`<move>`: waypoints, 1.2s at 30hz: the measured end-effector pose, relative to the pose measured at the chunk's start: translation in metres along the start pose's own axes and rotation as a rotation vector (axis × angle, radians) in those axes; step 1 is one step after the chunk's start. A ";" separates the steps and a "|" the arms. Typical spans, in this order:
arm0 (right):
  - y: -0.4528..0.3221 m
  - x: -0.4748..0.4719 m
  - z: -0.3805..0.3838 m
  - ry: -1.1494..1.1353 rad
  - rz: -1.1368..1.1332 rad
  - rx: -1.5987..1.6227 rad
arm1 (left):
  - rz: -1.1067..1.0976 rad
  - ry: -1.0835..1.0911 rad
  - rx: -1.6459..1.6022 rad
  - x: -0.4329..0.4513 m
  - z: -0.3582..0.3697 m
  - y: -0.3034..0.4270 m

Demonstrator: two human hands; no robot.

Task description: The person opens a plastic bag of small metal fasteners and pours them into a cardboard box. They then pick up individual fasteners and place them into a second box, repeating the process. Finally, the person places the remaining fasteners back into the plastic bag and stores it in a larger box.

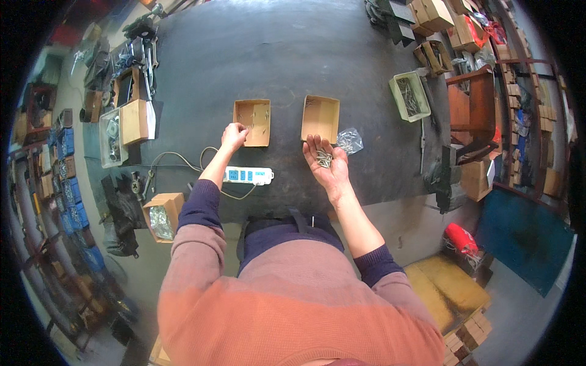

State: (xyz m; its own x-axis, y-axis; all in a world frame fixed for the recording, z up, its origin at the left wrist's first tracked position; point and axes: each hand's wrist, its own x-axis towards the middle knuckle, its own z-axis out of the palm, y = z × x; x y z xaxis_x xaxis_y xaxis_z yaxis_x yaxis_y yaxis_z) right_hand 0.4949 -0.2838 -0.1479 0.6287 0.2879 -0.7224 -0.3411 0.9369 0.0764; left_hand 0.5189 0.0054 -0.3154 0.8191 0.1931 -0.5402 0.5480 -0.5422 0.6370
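My right hand (pixel 327 169) is palm up with its fingers slightly curled, cupping a pile of small metal pins or screws (pixel 324 158). It is just in front of the right cardboard box (pixel 320 120), which has a few small parts in its far left corner. My left hand (pixel 235 136) is at the near left edge of the left cardboard box (pixel 253 112), with thumb and fingertips close together. Whether a small part is between those fingers is too small to tell. Several small metal parts (pixel 266 115) lie scattered inside that left box. A clear plastic bag (pixel 350 141) with metal parts lies right of my right hand.
A white power strip (pixel 248 175) with a cable lies near the table's front edge. Bench vises (pixel 121 201) (pixel 448 178) are fixed at both front corners. A pale green bin (pixel 410 97) of metal parts stands right; a clear tub (pixel 113 137) and wrenches (pixel 149 64) are left.
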 end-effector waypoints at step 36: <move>-0.005 0.015 -0.022 -0.113 0.077 -0.022 | 0.473 -0.497 -0.432 -0.140 0.006 0.190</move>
State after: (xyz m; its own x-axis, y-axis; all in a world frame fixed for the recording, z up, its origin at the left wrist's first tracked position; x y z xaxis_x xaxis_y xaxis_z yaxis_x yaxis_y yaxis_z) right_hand 0.4907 -0.2890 -0.1738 0.6747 0.3800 -0.6327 -0.4053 0.9072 0.1127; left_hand 0.5070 -0.1294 -0.1215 0.8652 -0.4184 -0.2764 0.2625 -0.0919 0.9606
